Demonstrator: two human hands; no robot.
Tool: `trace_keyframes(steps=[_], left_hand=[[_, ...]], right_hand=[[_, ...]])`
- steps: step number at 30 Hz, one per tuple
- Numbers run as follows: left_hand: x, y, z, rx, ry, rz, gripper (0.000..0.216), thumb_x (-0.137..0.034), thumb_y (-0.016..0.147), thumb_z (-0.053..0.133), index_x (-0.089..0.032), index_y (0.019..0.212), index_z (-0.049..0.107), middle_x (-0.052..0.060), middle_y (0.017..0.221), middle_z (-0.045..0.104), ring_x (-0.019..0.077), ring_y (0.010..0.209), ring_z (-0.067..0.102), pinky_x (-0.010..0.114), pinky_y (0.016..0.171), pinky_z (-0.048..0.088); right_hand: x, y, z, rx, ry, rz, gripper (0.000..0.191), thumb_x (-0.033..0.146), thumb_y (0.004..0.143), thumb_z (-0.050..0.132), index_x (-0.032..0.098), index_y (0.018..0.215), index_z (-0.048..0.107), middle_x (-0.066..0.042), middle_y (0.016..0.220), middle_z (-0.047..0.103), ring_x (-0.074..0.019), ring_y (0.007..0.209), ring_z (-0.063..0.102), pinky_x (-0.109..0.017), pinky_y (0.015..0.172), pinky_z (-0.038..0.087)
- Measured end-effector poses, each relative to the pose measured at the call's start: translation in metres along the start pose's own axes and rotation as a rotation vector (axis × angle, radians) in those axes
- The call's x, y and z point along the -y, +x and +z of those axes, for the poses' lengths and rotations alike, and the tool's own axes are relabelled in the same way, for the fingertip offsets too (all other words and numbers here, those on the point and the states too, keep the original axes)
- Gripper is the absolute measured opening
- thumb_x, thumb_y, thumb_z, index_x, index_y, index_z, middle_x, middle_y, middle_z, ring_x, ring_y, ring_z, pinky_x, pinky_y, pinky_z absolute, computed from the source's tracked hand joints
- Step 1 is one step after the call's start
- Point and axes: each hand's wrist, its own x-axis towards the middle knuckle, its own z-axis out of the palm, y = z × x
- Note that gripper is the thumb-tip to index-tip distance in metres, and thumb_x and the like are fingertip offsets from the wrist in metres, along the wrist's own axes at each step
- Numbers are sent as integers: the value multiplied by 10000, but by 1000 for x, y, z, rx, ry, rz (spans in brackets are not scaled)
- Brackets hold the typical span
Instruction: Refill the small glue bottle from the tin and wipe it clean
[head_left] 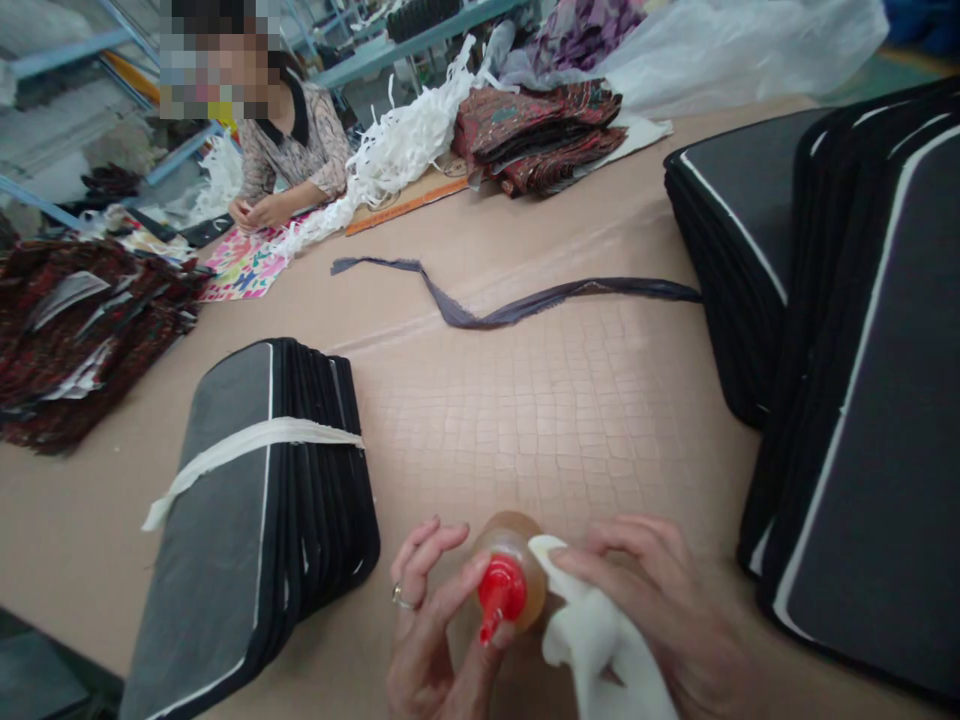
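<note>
Low at the near edge of the table (600, 400), your left hand (435, 630) curls around a small amber glue bottle (517, 565), thumb and fingertips pinching by its red nozzle (499, 595). The bottle looks light, smooth, probably squeezable; hold its body. Your right hand (667, 610) presses a soft white cloth (592, 640) against it, fingers together.

Your table (570, 400): strapped pad bundle (255, 520) lower left, pad stacks (862, 380) right, dark fabric strip (517, 300) w/ patterned cloth pile (544, 135) up top.
</note>
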Motion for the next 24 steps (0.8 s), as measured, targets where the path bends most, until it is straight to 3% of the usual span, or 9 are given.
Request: trace_keyframes(steps=[3, 8, 13, 20, 24], left_hand=[[-5, 1, 6, -59, -20, -53, 283, -246, 793, 658, -319, 1067, 649, 28, 1181, 588, 247, 1187, 470, 449, 1024, 376], [-12, 2, 14, -141, -61, -110, 194, -341, 802, 642, -313, 991, 679, 31, 1134, 622, 255, 1175, 488, 461, 1016, 380], [-11, 1, 7, -25, -34, -87, 252, -267, 779, 671, -323, 1025, 671, 28, 1190, 599, 257, 1211, 465, 451, 1036, 365], [-11, -6, 16, -150, -60, -112, 184, -339, 810, 635, -316, 990, 665, 13, 1196, 581, 244, 1214, 442, 439, 1044, 331], [-1, -5, 9, -39, -36, -44, 251, -245, 812, 632, -305, 1056, 631, 25, 1222, 566, 244, 1229, 433, 432, 1034, 347]], right_hand=[[6, 4, 8, 117, -8, -77, 242, 145, 784, 583, 256, 995, 618, -21, 827, 596, -189, 822, 501, -329, 712, 456], [6, -6, 10, 107, -110, -144, 208, 186, 829, 557, 196, 1034, 594, -44, 853, 619, -199, 826, 498, -368, 753, 407], [4, -15, 11, 58, -148, -182, 191, 209, 848, 526, 195, 1023, 599, -42, 855, 638, -208, 830, 491, -371, 768, 389], [4, -8, 7, 87, -132, -173, 148, 228, 850, 541, 205, 983, 600, -30, 844, 636, -204, 830, 496, -360, 781, 367], [11, -16, 6, 70, -118, -143, 116, 208, 861, 519, 221, 941, 602, -11, 797, 643, -188, 786, 518, -352, 767, 358]])
